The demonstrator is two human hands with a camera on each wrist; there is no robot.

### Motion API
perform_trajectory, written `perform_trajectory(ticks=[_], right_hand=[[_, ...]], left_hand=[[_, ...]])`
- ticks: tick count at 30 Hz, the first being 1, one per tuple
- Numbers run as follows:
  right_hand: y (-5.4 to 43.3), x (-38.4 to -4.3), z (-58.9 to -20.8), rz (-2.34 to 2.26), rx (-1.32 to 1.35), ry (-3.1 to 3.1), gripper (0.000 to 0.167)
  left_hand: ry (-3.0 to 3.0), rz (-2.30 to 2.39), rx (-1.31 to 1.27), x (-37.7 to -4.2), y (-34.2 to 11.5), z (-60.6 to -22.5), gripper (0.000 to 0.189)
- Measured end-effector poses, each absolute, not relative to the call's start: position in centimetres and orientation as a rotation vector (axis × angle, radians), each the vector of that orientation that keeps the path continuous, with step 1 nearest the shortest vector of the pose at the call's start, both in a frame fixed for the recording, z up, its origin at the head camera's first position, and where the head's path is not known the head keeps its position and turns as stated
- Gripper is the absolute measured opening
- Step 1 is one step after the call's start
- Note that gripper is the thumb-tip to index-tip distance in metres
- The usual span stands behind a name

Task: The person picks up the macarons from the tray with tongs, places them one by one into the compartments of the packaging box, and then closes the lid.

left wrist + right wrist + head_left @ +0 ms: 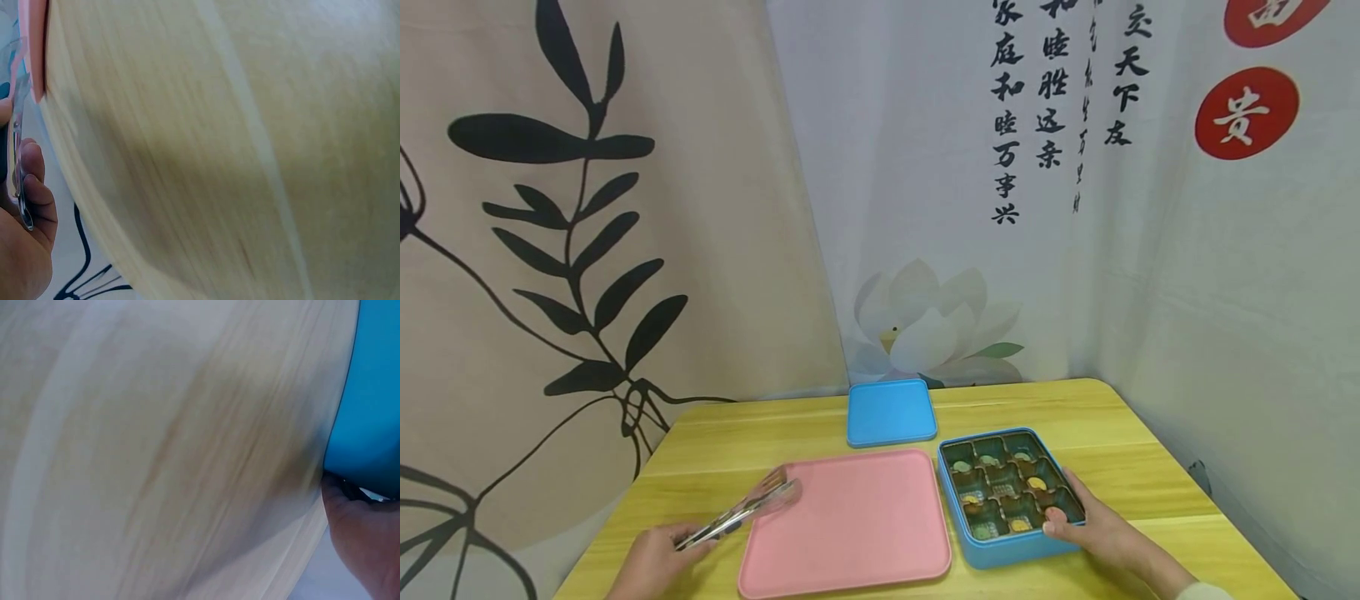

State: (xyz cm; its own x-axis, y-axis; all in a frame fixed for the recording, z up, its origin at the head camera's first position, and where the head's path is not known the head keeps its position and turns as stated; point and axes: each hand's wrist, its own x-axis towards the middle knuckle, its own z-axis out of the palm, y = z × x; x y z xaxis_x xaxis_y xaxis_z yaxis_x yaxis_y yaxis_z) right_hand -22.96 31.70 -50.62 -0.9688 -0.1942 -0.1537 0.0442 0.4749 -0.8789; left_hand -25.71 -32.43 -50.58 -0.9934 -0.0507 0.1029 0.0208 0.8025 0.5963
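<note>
My left hand [651,560] holds a pair of metal tongs with clear tips [730,518]. Their tips hover over the left back corner of a pink tray [853,525]; in the left wrist view the tongs [15,137] lie between the thumb and curled fingers. To the right of the tray stands a blue box [1018,550] with a brown divided insert, small greenish and yellow pieces lying in its compartments. My right hand [1101,525] grips the box's front right corner, thumb over the rim and fingers along the side. In the right wrist view, the blue box wall [375,400] hides most fingers.
A flat blue lid [891,412] lies behind the pink tray on the yellow wood-grain table [760,433]. Printed curtains [737,208] hang behind the table and along its right side.
</note>
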Motion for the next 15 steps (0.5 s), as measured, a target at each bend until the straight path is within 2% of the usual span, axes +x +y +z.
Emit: perform_trajectory(ticks=[7, 15], right_hand=[[31.79, -23.16, -50.67, -1.461, -0.122, 2.506, 0.104], [31.9, -23.28, -50.68, -1.445, -0.121, 2.507, 0.105]], left_hand=[[-2.867, -0.936, -0.003, -25.9, -32.58, -51.02, 0.021], [-2.884, -1.021, 0.082, -25.8, -32.3, -50.79, 0.016]])
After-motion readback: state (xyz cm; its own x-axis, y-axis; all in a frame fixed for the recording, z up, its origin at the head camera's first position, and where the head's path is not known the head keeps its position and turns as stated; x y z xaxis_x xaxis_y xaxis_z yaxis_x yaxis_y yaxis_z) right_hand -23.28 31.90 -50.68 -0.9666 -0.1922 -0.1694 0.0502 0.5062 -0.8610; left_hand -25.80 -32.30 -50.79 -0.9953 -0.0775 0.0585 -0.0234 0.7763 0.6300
